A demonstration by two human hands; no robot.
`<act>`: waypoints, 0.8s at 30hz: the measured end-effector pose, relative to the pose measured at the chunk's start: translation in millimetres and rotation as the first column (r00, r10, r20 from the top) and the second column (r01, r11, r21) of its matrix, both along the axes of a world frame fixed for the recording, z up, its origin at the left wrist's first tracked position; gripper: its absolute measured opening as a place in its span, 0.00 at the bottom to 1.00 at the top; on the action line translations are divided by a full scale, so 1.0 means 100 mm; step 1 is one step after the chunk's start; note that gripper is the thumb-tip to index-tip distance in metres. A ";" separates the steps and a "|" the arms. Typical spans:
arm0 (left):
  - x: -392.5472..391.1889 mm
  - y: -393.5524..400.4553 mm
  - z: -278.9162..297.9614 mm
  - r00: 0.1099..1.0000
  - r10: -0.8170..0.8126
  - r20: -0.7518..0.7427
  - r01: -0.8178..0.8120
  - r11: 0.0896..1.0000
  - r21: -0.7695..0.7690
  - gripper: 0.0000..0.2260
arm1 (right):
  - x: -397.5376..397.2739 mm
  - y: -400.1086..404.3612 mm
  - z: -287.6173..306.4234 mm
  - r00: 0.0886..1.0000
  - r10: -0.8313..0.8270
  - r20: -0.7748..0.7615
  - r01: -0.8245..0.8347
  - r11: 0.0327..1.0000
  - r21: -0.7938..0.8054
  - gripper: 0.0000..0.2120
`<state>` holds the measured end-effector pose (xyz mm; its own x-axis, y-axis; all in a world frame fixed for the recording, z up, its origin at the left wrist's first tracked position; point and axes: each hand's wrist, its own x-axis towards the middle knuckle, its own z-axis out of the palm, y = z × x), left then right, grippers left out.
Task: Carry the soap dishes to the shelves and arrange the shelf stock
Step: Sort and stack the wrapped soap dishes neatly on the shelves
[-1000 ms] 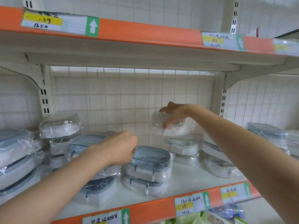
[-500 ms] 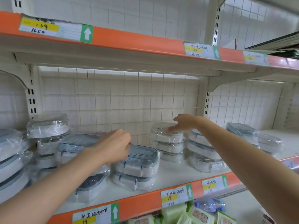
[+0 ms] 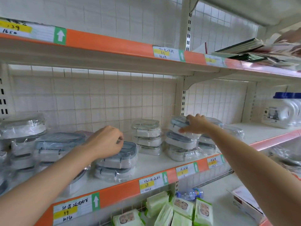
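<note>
Several plastic-wrapped soap dishes stand in stacks on the middle shelf (image 3: pixel 120 191). My right hand (image 3: pixel 195 124) reaches over the right-hand stack and grips its top blue-lidded soap dish (image 3: pixel 178 122), fingers on the lid and thumb along the front. My left hand (image 3: pixel 107 142) hovers with curled fingers just above the grey-lidded stack (image 3: pixel 128 152) in the middle, fingertips at the lid; I see nothing in it. A stack of three white dishes (image 3: pixel 146 129) stands between my hands. More stacks (image 3: pixel 22 126) fill the left end, partly hidden by my left arm.
The upper shelf (image 3: pixel 105 41) hangs low over the stock, with books (image 3: pixel 254 49) piled at its right end. A large blue-capped jug (image 3: pixel 283 110) stands far right on the middle shelf. Green wipe packs (image 3: pixel 182 207) and a box (image 3: pixel 246 203) lie below.
My right hand left the white dish on the middle stack and moved right onto the blue-lidded dish. My view swung right. The left hand has kept its place.
</note>
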<state>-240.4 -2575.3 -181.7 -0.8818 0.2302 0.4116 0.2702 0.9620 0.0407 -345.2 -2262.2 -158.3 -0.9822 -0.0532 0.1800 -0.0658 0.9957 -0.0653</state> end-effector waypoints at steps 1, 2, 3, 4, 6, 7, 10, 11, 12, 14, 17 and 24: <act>0.02 -0.02 0.01 1.000 0.011 0.003 -0.011 1.000 0.007 0.12 | 0.06 0.00 0.03 1.000 -0.004 -0.022 0.004 1.000 -0.015 0.38; 0.03 -0.04 0.01 1.000 0.028 0.009 -0.028 1.000 0.010 0.12 | 0.12 0.01 0.05 0.999 0.004 -0.044 -0.005 0.999 -0.032 0.37; 0.04 -0.08 0.01 0.999 0.046 0.017 -0.047 0.999 0.010 0.12 | 0.19 0.00 0.08 0.998 0.014 -0.054 -0.017 0.998 -0.057 0.36; 0.05 -0.11 0.00 0.997 0.066 0.026 -0.066 0.998 0.008 0.12 | 0.25 -0.01 0.10 0.998 0.026 -0.064 -0.032 0.996 -0.088 0.36; 0.06 -0.20 -0.03 0.995 0.095 0.039 -0.096 0.995 0.012 0.11 | 0.37 -0.08 0.11 0.995 0.054 -0.081 -0.064 0.988 -0.138 0.36; 0.07 -0.24 -0.04 0.994 0.101 0.035 -0.102 0.995 0.020 0.11 | 0.44 -0.14 0.11 0.993 0.085 -0.087 -0.097 0.985 -0.144 0.35; 0.15 -0.33 -0.02 0.993 0.115 0.015 -0.116 0.992 0.043 0.12 | 0.61 -0.45 0.08 0.968 0.234 -0.093 -0.246 0.960 -0.136 0.34; 0.18 -0.36 -0.02 0.993 0.119 0.008 -0.119 0.992 0.048 0.11 | 0.64 -0.59 0.07 0.957 0.279 -0.083 -0.289 0.947 -0.144 0.36; 0.21 -0.39 -0.02 0.993 0.122 0.007 -0.122 0.991 0.051 0.11 | 0.67 -0.73 0.04 0.944 0.323 -0.068 -0.330 0.932 -0.152 0.37; 0.27 -0.46 -0.03 0.994 0.111 0.012 -0.111 0.992 0.052 0.12 | 0.69 -1.03 -0.01 0.914 0.403 -0.040 -0.404 0.902 -0.151 0.38; 0.34 -0.56 -0.08 0.995 0.098 0.013 -0.099 0.994 0.044 0.12 | 0.72 -1.45 -0.06 0.876 0.480 -0.048 -0.482 0.867 -0.126 0.38; 0.46 -0.55 -0.13 0.997 0.061 -0.044 -0.058 0.997 0.058 0.14 | 0.71 -1.86 -0.20 0.865 0.500 0.036 -0.496 0.864 -0.091 0.38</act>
<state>-193.9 -2630.0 -194.7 -0.8733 0.1532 0.4625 0.2154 0.9729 0.0845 -274.5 -2447.9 -178.6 -0.8372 -0.5262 0.1491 -0.5455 0.8230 -0.1582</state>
